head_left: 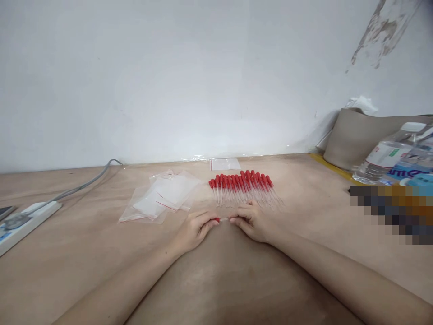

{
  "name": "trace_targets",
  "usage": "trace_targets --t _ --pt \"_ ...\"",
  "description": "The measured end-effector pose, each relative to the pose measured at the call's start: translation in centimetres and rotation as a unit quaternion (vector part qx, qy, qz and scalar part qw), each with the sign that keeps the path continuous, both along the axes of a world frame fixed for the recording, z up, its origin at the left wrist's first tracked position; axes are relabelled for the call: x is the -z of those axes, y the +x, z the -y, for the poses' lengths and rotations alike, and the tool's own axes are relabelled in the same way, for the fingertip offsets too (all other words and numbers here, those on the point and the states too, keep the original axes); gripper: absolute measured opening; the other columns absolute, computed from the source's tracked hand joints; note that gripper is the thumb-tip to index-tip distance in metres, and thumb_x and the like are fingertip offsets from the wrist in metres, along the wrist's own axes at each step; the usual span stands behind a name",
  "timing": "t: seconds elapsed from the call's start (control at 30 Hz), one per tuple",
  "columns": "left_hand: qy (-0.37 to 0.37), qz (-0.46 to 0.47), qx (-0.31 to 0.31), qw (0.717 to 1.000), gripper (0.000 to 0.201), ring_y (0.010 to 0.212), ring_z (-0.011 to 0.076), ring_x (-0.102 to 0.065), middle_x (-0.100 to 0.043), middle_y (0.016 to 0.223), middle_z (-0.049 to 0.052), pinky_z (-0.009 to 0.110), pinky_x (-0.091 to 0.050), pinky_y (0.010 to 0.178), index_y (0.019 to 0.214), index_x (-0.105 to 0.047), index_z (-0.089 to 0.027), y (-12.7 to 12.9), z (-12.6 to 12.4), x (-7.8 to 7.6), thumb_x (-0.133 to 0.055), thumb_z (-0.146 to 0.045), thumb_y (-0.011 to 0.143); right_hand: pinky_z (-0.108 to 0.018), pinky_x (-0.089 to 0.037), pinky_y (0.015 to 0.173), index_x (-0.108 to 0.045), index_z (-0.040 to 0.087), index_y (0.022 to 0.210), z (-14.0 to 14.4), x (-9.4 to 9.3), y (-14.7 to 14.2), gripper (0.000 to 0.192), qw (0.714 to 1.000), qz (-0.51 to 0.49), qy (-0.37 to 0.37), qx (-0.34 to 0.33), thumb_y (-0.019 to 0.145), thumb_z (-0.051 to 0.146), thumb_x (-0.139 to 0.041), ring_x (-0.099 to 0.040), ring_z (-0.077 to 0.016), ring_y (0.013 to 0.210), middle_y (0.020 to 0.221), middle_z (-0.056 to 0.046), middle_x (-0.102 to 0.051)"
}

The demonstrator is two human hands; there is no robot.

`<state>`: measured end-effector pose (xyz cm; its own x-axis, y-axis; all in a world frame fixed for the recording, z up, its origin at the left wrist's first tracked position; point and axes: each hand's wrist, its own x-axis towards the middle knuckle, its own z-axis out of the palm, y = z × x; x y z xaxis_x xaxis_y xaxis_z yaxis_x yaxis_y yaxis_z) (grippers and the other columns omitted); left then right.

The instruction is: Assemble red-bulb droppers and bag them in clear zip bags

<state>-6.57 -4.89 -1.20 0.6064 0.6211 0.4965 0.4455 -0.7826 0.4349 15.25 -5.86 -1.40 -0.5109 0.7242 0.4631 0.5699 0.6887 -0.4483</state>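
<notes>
Plywood worktop [84, 253] is filling the lower frame, carrying clear zip bags [162, 196] left of centre and a row of red-bulbed droppers [243, 187] at centre. Just below them, the left hand [194, 230] and right hand [253, 221] are each pinching an end of one dropper [221, 219] (thin clear stem, red bulb leftward); a light, level grip is probably suiting it best.

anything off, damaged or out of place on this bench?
Nothing spilled or broken on the table. The red-capped droppers lie in a neat row, one held between left hand and right hand. Only oddities: the zip bags lie loosely heaped, and paint is peeling off the wall at upper right.
</notes>
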Motion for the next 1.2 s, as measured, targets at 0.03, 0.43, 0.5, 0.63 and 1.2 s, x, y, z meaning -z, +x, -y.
trace_targets --t 0.03,0.43,0.5,0.63,1.2 --pt "-0.010 -0.004 0.004 1.000 0.018 0.076 0.0135 -0.057 -0.063 0.083 0.003 0.025 -0.044 0.070 0.092 -0.059 -0.019 0.0 0.0 0.0 -0.042 -0.024 0.088 -0.031 -0.028 0.075 -0.063 0.024 0.089 0.0 0.0 0.0 0.019 1.000 0.002 0.000 -0.001 0.086 0.025 -0.044 -0.052 -0.0108 0.065 0.075 0.001 -0.062" --pt "-0.038 -0.052 0.011 0.998 0.021 0.073 0.0137 -0.056 -0.061 0.077 0.002 0.025 -0.042 0.067 0.087 -0.058 -0.019 -0.1 -0.1 0.2 -0.040 -0.029 0.088 -0.030 -0.025 0.070 -0.064 0.022 0.081 0.3 -0.6 -0.1 0.024 0.994 0.094 0.042 0.029 0.086 0.024 -0.041 -0.053 -0.0110 0.063 0.073 0.000 -0.064" --pt "-0.033 -0.061 0.008 0.998 0.021 0.072 0.0137 -0.055 -0.061 0.077 0.002 0.024 -0.042 0.065 0.086 -0.058 -0.019 -0.1 -0.1 0.4 -0.041 -0.030 0.088 -0.030 -0.024 0.070 -0.064 0.021 0.079 0.4 -0.7 -0.1 0.025 0.993 0.106 0.048 0.030 0.086 0.024 -0.041 -0.052 -0.0107 0.062 0.073 -0.001 -0.064" --pt "-0.016 -0.073 0.002 0.997 0.021 0.071 0.0140 -0.054 -0.060 0.076 0.003 0.025 -0.041 0.064 0.085 -0.057 -0.018 -0.1 -0.1 0.5 -0.041 -0.032 0.087 -0.030 -0.023 0.070 -0.063 0.020 0.079 0.7 -1.0 -0.4 0.024 0.991 0.118 0.056 0.030 0.084 0.022 -0.040 -0.050 -0.0107 0.059 0.072 -0.001 -0.064" --pt "0.004 -0.072 0.004 0.997 0.020 0.071 0.0146 -0.055 -0.059 0.077 0.004 0.025 -0.043 0.064 0.086 -0.058 -0.017 -0.3 -0.1 0.2 -0.041 -0.028 0.087 -0.030 -0.025 0.072 -0.057 0.019 0.069 0.4 -0.3 -2.3 0.029 0.992 0.122 -0.020 0.037 0.087 0.021 -0.034 -0.047 -0.0097 0.054 0.064 0.002 -0.063"
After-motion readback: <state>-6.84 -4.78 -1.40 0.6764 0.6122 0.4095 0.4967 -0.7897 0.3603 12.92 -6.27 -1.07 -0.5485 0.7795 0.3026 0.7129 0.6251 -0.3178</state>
